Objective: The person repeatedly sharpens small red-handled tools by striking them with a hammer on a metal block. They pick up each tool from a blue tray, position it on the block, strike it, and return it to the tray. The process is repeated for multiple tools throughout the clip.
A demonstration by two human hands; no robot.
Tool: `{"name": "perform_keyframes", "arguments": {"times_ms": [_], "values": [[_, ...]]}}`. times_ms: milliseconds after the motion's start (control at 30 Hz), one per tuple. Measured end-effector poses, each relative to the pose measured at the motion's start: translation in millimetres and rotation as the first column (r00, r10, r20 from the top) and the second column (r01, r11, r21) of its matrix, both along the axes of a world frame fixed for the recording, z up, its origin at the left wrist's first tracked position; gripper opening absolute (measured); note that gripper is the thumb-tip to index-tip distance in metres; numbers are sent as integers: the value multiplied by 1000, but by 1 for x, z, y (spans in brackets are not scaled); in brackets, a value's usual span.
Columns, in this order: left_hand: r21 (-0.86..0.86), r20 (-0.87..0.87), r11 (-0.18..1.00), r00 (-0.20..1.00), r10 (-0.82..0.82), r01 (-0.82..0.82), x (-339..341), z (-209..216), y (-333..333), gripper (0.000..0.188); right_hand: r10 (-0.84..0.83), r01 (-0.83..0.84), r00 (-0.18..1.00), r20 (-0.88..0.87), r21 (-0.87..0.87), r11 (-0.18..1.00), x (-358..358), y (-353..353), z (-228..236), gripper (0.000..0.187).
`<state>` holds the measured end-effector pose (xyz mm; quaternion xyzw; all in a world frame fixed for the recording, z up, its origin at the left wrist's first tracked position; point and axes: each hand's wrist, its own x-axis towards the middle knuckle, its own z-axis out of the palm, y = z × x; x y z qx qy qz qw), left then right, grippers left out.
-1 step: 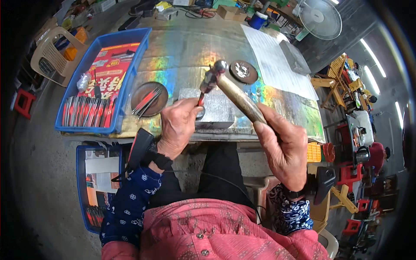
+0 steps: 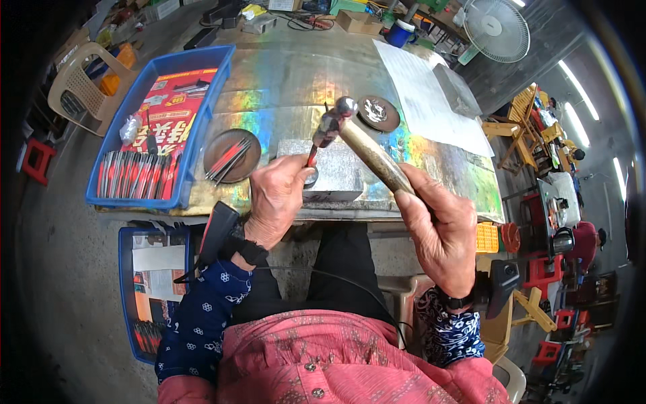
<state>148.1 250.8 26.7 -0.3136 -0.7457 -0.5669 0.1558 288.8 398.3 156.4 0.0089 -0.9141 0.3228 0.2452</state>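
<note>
My right hand [image 2: 441,225] is closed around the wooden handle of a hammer [image 2: 373,156]. The hammer's rounded metal head is over the far edge of a grey metal block [image 2: 336,172]. Between thumb and fingers, my left hand [image 2: 277,192] pinches a slim red tool [image 2: 312,156], upright over the block's left part. A small round metal piece [image 2: 311,177] shows at its lower end. The dark hammer head overlaps the tool's top, so I cannot tell whether they touch. Left of my left hand, a round brown dish [image 2: 250,168] holds several slim red and dark tools.
At the left, a blue tray [image 2: 185,192] holds a row of similar red tools and a red printed sheet. Another brown dish [image 2: 369,120] has small white pieces. White sheeting [image 2: 431,101] covers the table's right side. A second blue tray [image 2: 126,283] sits lower left.
The hammer head has shifted very slightly right and nearer to me. Both hands keep their grips.
</note>
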Motion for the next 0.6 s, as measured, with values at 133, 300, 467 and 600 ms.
{"name": "perform_keyframes", "arguments": {"times_ms": [133, 300, 467, 600], "values": [[28, 13, 1000, 1000, -5, 5, 1, 0, 0, 13, -86, 87, 996, 14, -68, 994, 1, 3, -10, 28], [266, 346, 961, 924, -162, 69, -4, 3, -5, 12, -108, 109, 991, -83, 10, 994, -4, 13, -42, 25], [484, 503, 866, 770, -392, 125, -18, 8, -29, 18, -204, 211, 976, -74, 107, 972, -9, 17, -76, 25], [445, 559, 892, 754, -345, 78, -20, 3, -50, 19, -265, 292, 954, -139, 248, 924, -17, 19, -104, 28]]}}
